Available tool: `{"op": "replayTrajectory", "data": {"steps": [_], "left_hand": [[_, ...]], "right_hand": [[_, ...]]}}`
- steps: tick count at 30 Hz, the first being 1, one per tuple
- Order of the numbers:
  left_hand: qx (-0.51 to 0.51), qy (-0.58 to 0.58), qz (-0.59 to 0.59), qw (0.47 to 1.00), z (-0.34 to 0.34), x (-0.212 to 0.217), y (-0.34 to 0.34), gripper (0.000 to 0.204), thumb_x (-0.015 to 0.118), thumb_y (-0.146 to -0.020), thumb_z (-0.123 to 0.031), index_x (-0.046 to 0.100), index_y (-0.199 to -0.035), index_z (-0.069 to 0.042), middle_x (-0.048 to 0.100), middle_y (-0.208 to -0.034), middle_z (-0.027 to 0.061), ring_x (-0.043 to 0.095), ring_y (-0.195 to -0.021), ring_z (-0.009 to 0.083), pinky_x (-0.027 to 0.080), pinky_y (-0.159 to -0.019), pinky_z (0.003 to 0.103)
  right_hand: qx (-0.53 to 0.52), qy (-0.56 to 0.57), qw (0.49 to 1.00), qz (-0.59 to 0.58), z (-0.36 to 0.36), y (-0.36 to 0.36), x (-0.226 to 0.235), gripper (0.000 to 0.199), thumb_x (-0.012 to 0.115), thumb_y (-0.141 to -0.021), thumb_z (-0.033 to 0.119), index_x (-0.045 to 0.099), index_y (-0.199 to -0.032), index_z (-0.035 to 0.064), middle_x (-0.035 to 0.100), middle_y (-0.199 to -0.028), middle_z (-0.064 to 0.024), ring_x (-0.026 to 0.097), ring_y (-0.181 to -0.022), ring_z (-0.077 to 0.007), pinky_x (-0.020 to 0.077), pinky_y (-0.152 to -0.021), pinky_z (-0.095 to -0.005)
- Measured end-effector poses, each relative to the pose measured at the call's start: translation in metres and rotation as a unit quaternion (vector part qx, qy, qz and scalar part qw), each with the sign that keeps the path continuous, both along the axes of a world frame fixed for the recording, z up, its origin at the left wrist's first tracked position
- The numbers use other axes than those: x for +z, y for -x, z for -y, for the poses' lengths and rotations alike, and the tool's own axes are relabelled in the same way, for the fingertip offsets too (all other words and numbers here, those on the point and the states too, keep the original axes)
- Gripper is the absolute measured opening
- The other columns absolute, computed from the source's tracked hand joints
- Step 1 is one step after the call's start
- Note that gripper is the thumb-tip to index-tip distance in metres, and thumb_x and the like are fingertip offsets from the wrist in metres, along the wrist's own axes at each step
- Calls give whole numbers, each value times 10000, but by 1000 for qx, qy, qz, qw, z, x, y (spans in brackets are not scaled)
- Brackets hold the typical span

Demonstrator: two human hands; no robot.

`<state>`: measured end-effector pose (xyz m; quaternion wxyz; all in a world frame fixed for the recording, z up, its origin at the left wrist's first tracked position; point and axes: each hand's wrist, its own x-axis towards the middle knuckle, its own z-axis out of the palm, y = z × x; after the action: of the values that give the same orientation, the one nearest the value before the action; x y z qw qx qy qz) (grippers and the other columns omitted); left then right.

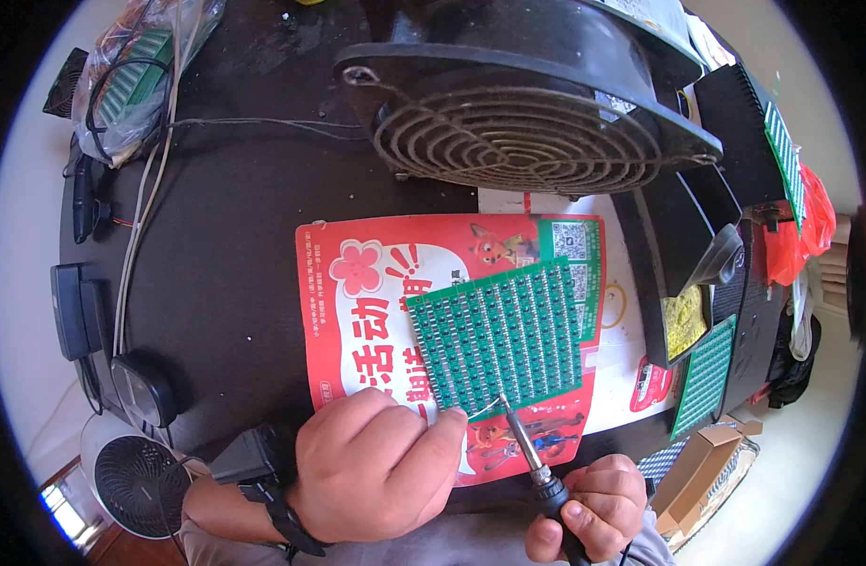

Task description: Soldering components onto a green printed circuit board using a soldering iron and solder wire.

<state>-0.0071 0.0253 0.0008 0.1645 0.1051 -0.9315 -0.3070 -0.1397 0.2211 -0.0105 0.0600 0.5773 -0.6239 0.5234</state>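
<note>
Head view: our left hand (374,464) pinches solder wire (484,409), right hand (598,509) grips the soldering iron (524,442); PCB panel (499,340) looks light, stiff, so we'd hold its edges.

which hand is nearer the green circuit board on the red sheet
Left. The left hand is at the lower-left corner of the green circuit board; the right hand is farther below, holding a soldering iron.

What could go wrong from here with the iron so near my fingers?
Your left hand pinches a thin wire near the metal tip of the soldering iron, which, if hot, might burn that hand. No clamp shows on the green circuit board, so it could slide on the red sheet.
</note>
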Motion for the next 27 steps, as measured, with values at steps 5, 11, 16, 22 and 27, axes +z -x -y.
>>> {"op": "replayTrajectory", "data": {"steps": [5, 11, 16, 22, 27], "left_hand": [[-11, -4, -9, 1000, 0, 0, 1, 281, 796, -677, 12, 748, -954, 2, 579, -652, 27, 547, -517, 198, 428, -483, 332], [-31, 8, -5, 999, 2, -2, -1, 310, 805, -663, 8, 754, -969, 0, 554, -648, 17, 530, -518, 190, 414, -474, 325], [-27, 2, -3, 1000, 1, 0, 1, 323, 793, -656, 10, 758, -976, -8, 533, -637, 17, 521, -516, 193, 407, -468, 325], [7, -17, -5, 1000, -2, 1, 3, 216, 742, -684, 14, 723, -897, -20, 551, -631, 40, 539, -514, 219, 425, -471, 346], [-5, -12, -6, 1000, -1, 1, 3, 199, 752, -689, 4, 705, -881, -15, 566, -631, 49, 541, -502, 229, 436, -476, 349]], "right_hand": [[4, -10, 1000, 6, -3, -1, 2, 242, 726, -797, 48, 577, -964, -47, 517, -681, -74, 526, -518, -210, 416, -406, -323], [2, -10, 1000, 5, -4, -1, 2, 239, 725, -796, 46, 578, -961, -47, 518, -686, -75, 530, -525, -212, 420, -411, -324], [10, -11, 1000, 7, -4, -1, 3, 238, 729, -800, 46, 580, -960, -47, 523, -687, -77, 528, -524, -210, 421, -413, -324], [1, -9, 1000, 6, -4, -1, 1, 223, 726, -810, 48, 580, -951, -45, 517, -684, -72, 524, -524, -209, 429, -416, -324], [9, -8, 1000, 10, -7, -1, 2, 217, 721, -811, 48, 582, -948, -46, 516, -685, -71, 522, -525, -209, 430, -417, -324]]}}
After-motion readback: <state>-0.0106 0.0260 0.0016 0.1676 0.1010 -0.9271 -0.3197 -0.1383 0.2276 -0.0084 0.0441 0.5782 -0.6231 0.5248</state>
